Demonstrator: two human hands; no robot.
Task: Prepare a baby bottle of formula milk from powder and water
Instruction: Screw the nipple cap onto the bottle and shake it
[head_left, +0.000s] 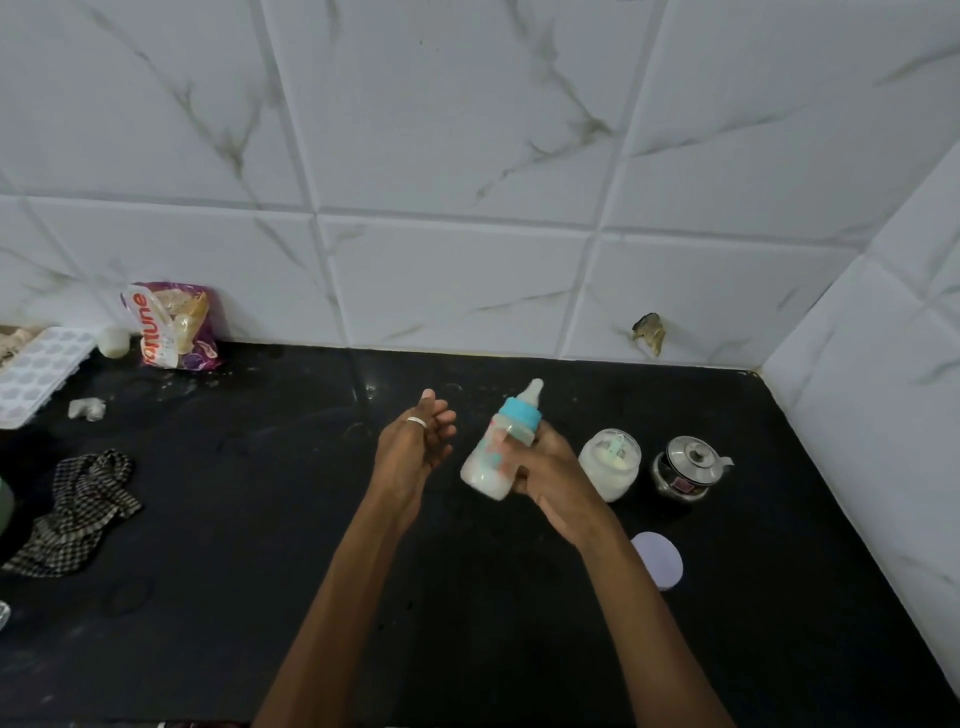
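Observation:
My right hand (550, 467) grips a baby bottle (493, 457) above the black counter (260, 545). The bottle has a blue collar, a white teat on top and white milk in its lower part; it leans to the right and looks blurred. My left hand (415, 441) hovers just left of the bottle with its fingers apart and nothing in it, a ring on one finger. An open jar of white powder (610, 470) with a scoop inside stands right of my right hand. Beside it sits a small steel kettle (688, 467).
A pale purple lid (657, 561) lies on the counter by my right forearm. A checked cloth (78, 514) lies at the left, with an ice tray (36, 374) and a purple food packet (174, 325) by the tiled wall. A side wall closes the right.

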